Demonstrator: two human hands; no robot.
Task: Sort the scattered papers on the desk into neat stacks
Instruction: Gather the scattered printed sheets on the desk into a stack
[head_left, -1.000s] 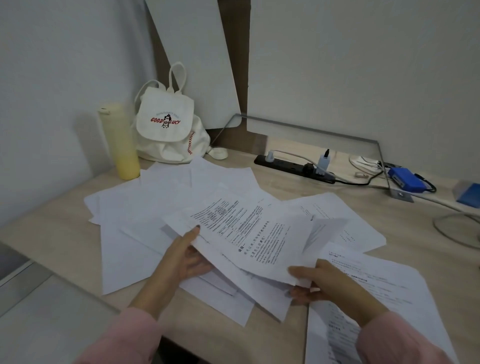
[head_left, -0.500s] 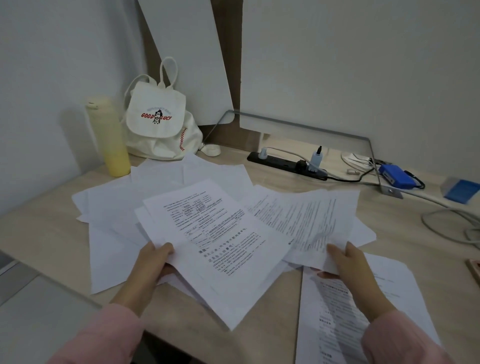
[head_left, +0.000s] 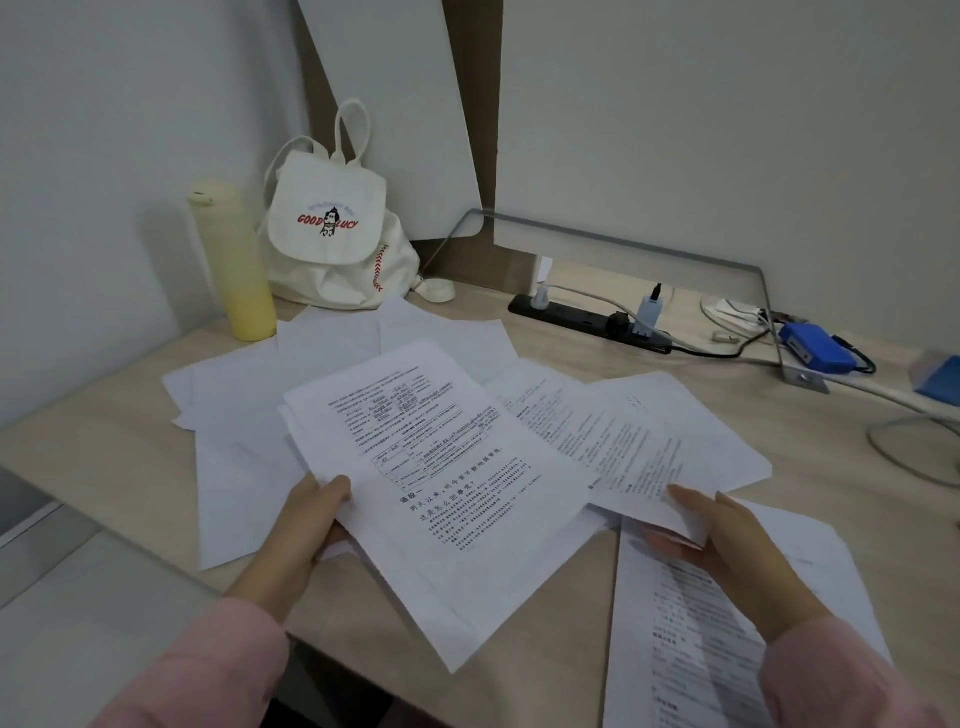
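Papers (head_left: 441, 467) in left hand (head_left: 306, 525), right hand (head_left: 727, 543)

- The white backpack (head_left: 332, 228) carries "GOOD LUCY" in red on its flap, with a small cartoon figure between the two words. The arc of fine print above is too small to read.
- The top sheet (head_left: 447, 478) gripped in my left hand (head_left: 301, 525) is in Chinese. It has the heading "语段一", then larger lines ending "这是怎么回事呢?". Its table and body text are too fine to read.
- The second sheet (head_left: 639, 447), pinched in my right hand (head_left: 727, 551), has small print I cannot read.
- The page (head_left: 691, 649) under my right wrist has blurred, unreadable print.
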